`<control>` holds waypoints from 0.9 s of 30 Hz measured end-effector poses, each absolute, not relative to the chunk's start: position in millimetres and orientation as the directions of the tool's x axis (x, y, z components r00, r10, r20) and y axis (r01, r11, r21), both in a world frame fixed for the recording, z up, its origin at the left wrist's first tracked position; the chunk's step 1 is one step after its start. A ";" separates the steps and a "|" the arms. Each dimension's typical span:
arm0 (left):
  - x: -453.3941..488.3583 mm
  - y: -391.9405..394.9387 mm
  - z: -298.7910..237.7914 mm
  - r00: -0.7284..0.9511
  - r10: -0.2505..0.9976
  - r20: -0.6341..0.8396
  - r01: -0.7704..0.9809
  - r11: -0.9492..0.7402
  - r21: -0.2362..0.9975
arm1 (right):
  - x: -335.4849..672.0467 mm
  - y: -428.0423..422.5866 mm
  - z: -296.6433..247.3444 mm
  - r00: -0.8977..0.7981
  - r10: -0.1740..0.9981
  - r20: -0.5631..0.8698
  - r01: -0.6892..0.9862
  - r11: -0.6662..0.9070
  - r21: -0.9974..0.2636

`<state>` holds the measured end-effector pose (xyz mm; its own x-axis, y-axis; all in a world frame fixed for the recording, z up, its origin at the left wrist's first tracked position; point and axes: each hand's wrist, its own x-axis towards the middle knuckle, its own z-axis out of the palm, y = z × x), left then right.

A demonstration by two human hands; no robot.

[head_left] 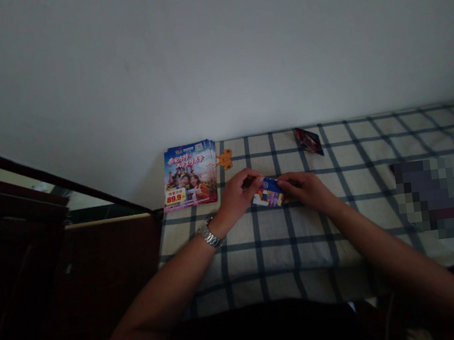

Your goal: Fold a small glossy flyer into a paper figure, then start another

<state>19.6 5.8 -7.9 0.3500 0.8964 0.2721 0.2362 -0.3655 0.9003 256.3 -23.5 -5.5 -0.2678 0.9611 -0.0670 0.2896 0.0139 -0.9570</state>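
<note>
My left hand [238,192] and my right hand [302,186] both pinch a small folded colourful leaflet [269,193] between them, held just above the checked cloth [293,239]. The left hand grips its left end, the right hand its right end. A metal watch [210,233] sits on my left wrist. How the leaflet is folded is hard to make out in the dim light.
A stack of colourful flyers [189,174] lies at the cloth's far left corner, with a small orange paper shape [224,160] beside it. A dark folded piece [308,141] rests near the wall. A blurred patch [441,196] lies to the right. Dark wooden furniture [57,268] stands at left.
</note>
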 end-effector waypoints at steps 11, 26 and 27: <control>20.2 6.6 -11.4 0.417 0.878 0.233 0.220 -0.347 0.912 | 261.3 -18.2 -7.3 -0.111 0.993 -0.025 0.279 0.007 -0.960; 18.3 9.1 -14.2 0.390 0.891 0.232 0.222 -0.335 0.915 | 256.4 -18.9 1.0 -0.111 0.993 -0.035 0.248 -0.007 -0.969; 18.2 9.3 -14.3 0.390 0.890 0.234 0.218 -0.336 0.916 | 256.1 -18.9 0.7 -0.114 0.993 -0.043 0.232 -0.015 -0.972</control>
